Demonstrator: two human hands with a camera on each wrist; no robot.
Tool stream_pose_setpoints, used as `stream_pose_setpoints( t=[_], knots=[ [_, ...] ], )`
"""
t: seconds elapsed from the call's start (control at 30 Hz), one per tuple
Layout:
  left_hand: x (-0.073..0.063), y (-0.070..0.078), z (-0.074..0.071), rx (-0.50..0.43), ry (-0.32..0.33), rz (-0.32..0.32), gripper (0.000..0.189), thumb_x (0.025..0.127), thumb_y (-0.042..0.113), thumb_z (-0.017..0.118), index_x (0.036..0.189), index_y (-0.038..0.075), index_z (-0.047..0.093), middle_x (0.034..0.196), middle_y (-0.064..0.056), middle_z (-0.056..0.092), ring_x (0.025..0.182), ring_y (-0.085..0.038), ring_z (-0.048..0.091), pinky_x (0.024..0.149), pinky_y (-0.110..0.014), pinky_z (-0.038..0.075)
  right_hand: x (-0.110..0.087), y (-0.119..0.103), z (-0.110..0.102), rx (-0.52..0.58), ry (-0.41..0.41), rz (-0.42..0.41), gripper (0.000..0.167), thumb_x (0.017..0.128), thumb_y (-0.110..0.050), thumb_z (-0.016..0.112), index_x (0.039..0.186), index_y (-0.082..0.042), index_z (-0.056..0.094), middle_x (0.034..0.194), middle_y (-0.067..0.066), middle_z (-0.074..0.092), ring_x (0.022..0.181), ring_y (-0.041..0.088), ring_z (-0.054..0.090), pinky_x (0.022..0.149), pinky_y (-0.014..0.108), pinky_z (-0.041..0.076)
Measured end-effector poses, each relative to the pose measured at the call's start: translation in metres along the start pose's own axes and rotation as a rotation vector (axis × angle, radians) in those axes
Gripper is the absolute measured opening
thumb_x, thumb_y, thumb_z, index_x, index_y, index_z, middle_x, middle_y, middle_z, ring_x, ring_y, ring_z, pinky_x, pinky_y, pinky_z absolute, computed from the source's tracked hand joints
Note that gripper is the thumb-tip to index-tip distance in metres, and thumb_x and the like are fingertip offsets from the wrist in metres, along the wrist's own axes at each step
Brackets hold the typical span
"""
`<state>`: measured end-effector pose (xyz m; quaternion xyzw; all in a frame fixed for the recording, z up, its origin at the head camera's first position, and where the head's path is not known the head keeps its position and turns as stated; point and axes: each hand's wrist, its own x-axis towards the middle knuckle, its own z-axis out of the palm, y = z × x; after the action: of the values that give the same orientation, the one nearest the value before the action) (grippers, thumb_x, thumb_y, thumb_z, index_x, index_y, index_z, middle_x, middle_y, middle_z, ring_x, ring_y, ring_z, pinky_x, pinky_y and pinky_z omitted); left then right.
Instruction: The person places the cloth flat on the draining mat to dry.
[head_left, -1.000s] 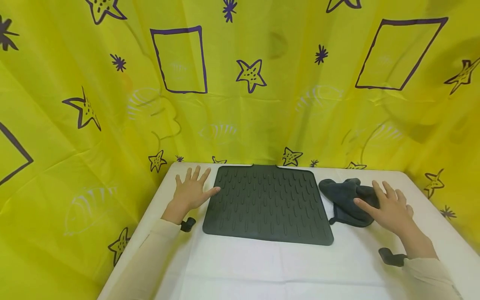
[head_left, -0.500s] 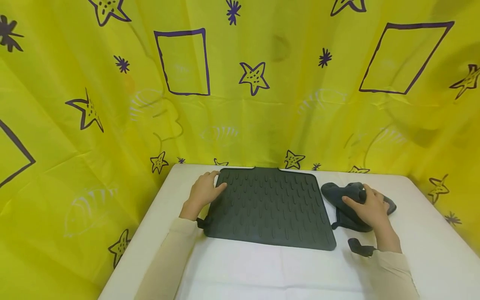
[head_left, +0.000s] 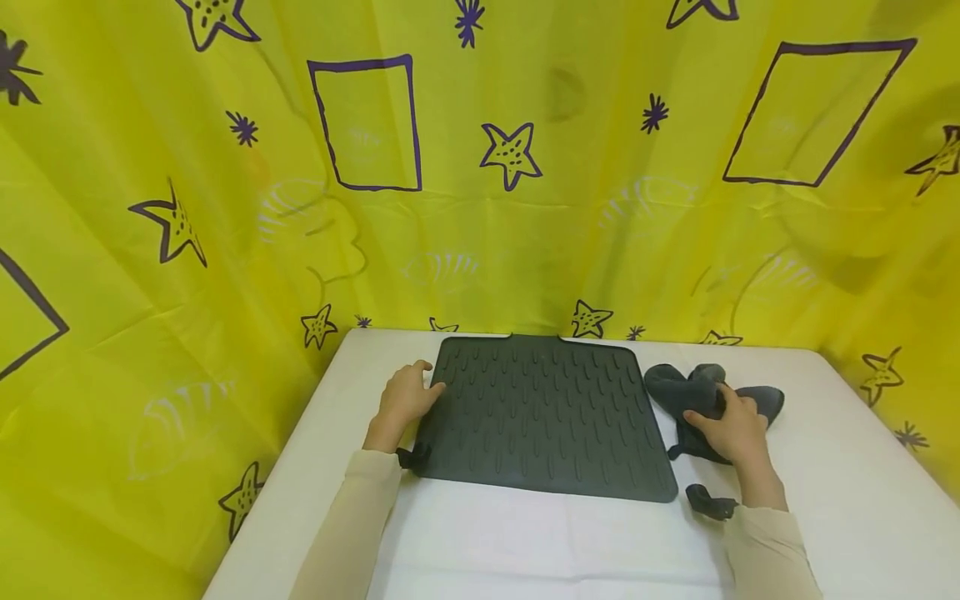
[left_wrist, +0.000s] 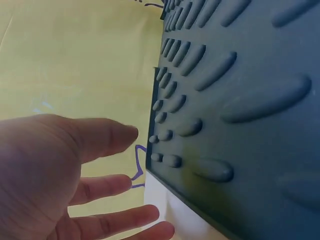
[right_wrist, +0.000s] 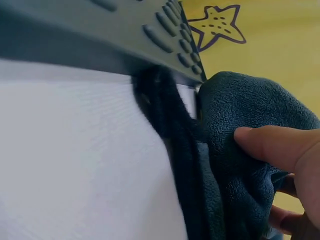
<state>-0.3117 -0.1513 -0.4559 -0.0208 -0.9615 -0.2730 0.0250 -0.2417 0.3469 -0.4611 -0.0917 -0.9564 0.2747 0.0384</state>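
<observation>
Right hand point(head_left: 738, 429) at the dark cloth point(head_left: 678, 387), which lies bunched on the white desk point(head_left: 487, 542), just off the right edge of the ridged mat point(head_left: 540, 417). Thumb on the near side, fingers bent behind a fold: a loose pinch. Left hand point(head_left: 405, 396) by the mat's left edge, fingers relaxed and spread from the thumb, nothing in them.

Risks, as I judge them:
1. Pinch takes only the top of the bundle; lower folds could sag or slip out if lifted.
2. Cloth's narrow loop point(right_wrist: 157, 92) sits right by the mat's edge, contact unclear; a sideways pull might snag it and skew the mat.
3. Left hand looks clear of the mat, so nothing would steady it against a tug.
</observation>
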Motion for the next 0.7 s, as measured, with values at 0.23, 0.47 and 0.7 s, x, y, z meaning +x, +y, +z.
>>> stream_pose_setpoints(
  t=[0.23, 0.47, 0.7],
  knots=[
    [0.000, -0.005, 0.005, -0.029, 0.010, 0.017, 0.048, 0.095, 0.027, 0.070, 0.134, 0.001, 0.062, 0.120, -0.022, 0.070, 0.108, -0.040, 0.067, 0.091, -0.053, 0.054, 0.002, 0.005, 0.000, -0.030, 0.002, -0.014, 0.066, 0.095, -0.021, 0.064, 0.141, 0.018, 0.038, 0.134, 0.051, 0.037, 0.119, 0.072, 0.039, 0.098, 0.075, 0.037],
    [-0.001, -0.001, 0.009, -0.018, -0.013, -0.004, 0.046, 0.094, 0.025, 0.072, 0.134, 0.004, 0.062, 0.121, -0.020, 0.068, 0.107, -0.037, 0.067, 0.091, -0.051, 0.054, 0.000, 0.004, 0.000, -0.011, 0.055, 0.020, 0.058, 0.095, -0.017, 0.065, 0.139, 0.014, 0.045, 0.136, 0.045, 0.046, 0.123, 0.066, 0.044, 0.096, 0.074, 0.038],
    [0.001, 0.003, 0.008, -0.004, -0.013, -0.027, 0.044, 0.094, 0.021, 0.072, 0.135, 0.006, 0.061, 0.119, -0.019, 0.068, 0.105, -0.036, 0.067, 0.089, -0.052, 0.054, -0.002, -0.006, -0.004, 0.039, 0.143, 0.054, 0.056, 0.097, -0.017, 0.064, 0.141, 0.011, 0.047, 0.136, 0.042, 0.050, 0.124, 0.063, 0.045, 0.096, 0.071, 0.037]
  ],
)
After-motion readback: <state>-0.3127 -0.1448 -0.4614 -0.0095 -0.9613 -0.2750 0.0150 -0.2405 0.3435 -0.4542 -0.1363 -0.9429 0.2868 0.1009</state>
